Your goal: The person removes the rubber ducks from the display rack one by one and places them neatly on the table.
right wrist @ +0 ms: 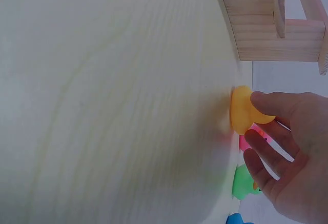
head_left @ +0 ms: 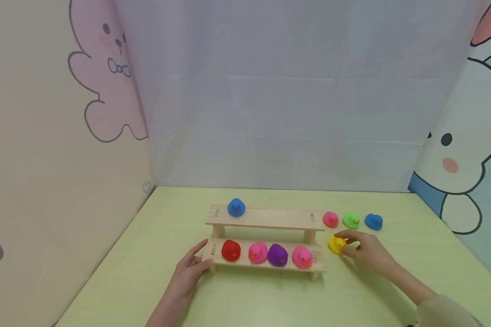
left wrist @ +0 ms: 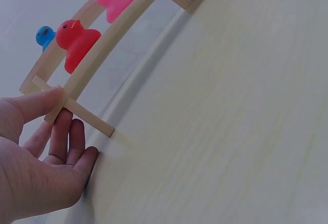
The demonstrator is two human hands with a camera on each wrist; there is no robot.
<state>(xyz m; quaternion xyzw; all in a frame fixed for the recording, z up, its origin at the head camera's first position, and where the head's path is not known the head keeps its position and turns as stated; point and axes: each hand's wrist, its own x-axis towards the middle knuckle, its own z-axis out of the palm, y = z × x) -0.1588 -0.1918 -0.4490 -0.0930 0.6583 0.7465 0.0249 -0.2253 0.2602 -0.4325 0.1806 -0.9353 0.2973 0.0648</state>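
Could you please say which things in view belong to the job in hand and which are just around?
Likely the job: yellow duck, pinched by the right hand; wooden rack, held by the left hand; ducks on it; probably loose pink duck, green duck, blue duck.
Just around: pink animal picture, rabbit picture.

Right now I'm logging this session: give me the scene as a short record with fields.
Left grip: holds left end of lower shelf
Right grip: pinches yellow duck
Lower shelf, left to right: red duck, left pink duck, purple duck, right pink duck
Upper shelf: blue duck near left end
Table, beyond yellow duck: third pink duck, green duck, second blue duck
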